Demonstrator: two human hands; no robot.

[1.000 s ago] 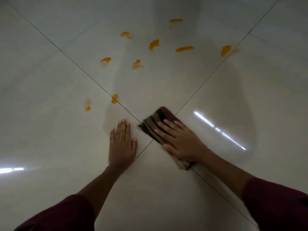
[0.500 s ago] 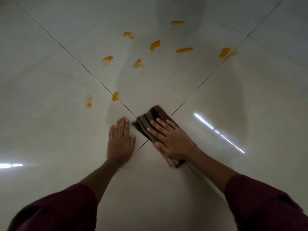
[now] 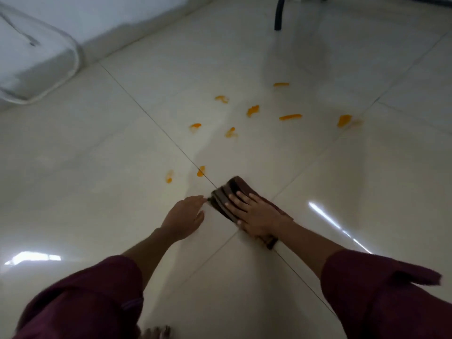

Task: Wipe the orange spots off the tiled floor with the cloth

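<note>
With the right hand [image 3: 256,216] spread flat on the cloth [image 3: 226,194] just short of the nearest spots [image 3: 201,171], left hand [image 3: 183,217] open beside it, press evenly and sweep outward across them.

A: Where does the cloth [image 3: 228,195] lie?
B: On the tiled floor [image 3: 97,192], under the right hand [image 3: 254,216]; left hand [image 3: 183,216] just beside it, possibly touching.
A: The spots [image 3: 253,110]?
B: Scattered beyond, farther ahead.
</note>
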